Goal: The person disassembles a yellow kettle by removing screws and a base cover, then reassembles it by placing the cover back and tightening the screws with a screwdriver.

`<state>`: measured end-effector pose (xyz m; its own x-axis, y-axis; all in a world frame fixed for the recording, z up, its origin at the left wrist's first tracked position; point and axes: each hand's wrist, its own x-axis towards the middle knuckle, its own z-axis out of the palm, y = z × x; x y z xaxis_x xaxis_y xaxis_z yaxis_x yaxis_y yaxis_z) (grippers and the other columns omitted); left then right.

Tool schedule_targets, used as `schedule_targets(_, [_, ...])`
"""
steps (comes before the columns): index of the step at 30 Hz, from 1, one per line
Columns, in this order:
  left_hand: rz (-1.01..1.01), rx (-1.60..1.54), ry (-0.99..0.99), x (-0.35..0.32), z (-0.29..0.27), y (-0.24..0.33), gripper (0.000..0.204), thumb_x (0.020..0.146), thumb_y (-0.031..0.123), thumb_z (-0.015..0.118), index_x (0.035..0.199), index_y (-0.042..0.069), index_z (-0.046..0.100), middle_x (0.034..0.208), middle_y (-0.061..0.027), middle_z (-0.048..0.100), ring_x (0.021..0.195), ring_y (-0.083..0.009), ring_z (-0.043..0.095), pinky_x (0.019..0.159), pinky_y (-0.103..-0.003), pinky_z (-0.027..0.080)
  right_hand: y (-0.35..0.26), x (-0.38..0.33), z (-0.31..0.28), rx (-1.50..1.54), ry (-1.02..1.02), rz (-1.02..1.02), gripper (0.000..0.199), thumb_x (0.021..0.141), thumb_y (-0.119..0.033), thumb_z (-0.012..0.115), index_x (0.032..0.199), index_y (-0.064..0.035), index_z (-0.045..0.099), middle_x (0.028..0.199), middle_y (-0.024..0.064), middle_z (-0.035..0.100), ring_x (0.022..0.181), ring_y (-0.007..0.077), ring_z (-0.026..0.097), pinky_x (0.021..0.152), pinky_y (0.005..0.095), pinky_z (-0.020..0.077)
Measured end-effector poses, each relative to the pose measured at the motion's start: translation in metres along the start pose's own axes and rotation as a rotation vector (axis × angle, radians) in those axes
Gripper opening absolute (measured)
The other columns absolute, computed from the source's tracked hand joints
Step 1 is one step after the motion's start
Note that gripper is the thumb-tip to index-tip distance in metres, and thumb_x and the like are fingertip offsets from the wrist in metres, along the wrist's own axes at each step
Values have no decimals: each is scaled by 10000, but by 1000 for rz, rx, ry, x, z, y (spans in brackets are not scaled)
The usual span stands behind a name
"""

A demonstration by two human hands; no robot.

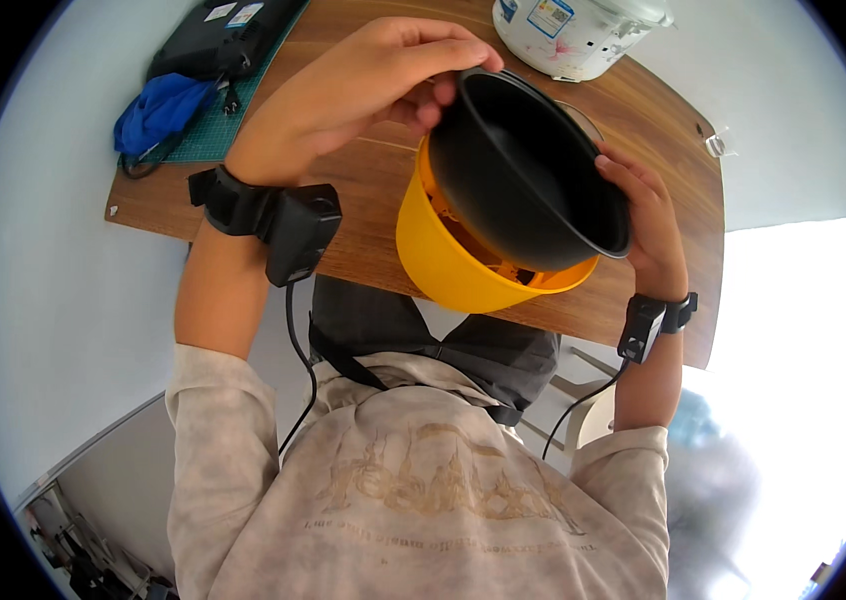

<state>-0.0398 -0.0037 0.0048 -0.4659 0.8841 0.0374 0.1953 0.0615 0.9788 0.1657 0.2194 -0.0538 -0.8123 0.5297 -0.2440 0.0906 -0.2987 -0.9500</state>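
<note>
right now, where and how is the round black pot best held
The round black pot is probably best gripped by its thin, exposed rim, left hand from the left, right hand from the right. Its tilted, curved underside overlaps the mouth of the round yellow plastic-looking tub, likely leaving less room there.

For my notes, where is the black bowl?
Head view, upper part, right of centre: the black bowl is tilted over the yellow container, between left hand and right hand.

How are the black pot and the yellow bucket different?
The black pot is dark; the yellow bucket is bright.
The pot is tilted, its rim held by the left hand and right hand; the bucket is underneath it.
Both are round with open tops.
</note>
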Motion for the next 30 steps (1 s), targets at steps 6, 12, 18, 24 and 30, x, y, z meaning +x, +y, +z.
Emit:
schedule_targets(6, [-155,-143,-126,7,2,17,272,1056,265,551,1170,58,687,886,28,605,801,-65,584,686,-202,521,7,-2,-14,73,-17,-43,358,1019,-109,589,1328,71,590,1082,118,740,878,137,728,809,227,592])
schedule_targets(12, [142,-11,-120,-1,7,0,277,1011,265,615,1198,84,708,821,33,610,702,-29,531,597,-180,406,9,0,-23,80,-84,-10,344,1019,-96,579,1319,71,596,1112,132,736,913,150,732,827,231,592])
schedule_targets(18, [162,64,-146,-9,8,6,246,997,239,625,1152,64,703,833,37,606,700,-38,499,607,-198,394,9,-1,-24,115,-110,-16,343,1023,-91,570,1322,75,591,1117,128,734,934,154,731,845,241,591])
schedule_targets(24, [67,36,-140,-23,7,4,225,999,235,627,1112,58,708,823,47,585,705,-34,497,625,-199,398,12,-6,-22,72,-139,-90,352,1040,-112,555,1333,82,582,1118,115,732,936,141,723,849,238,586])
schedule_targets(30, [53,99,-21,-38,13,-11,188,980,169,659,1128,53,668,828,53,564,729,-31,492,646,-202,402,12,-12,-12,-4,-116,-129,355,1043,-136,571,1327,77,595,1104,80,724,950,97,700,836,198,568])
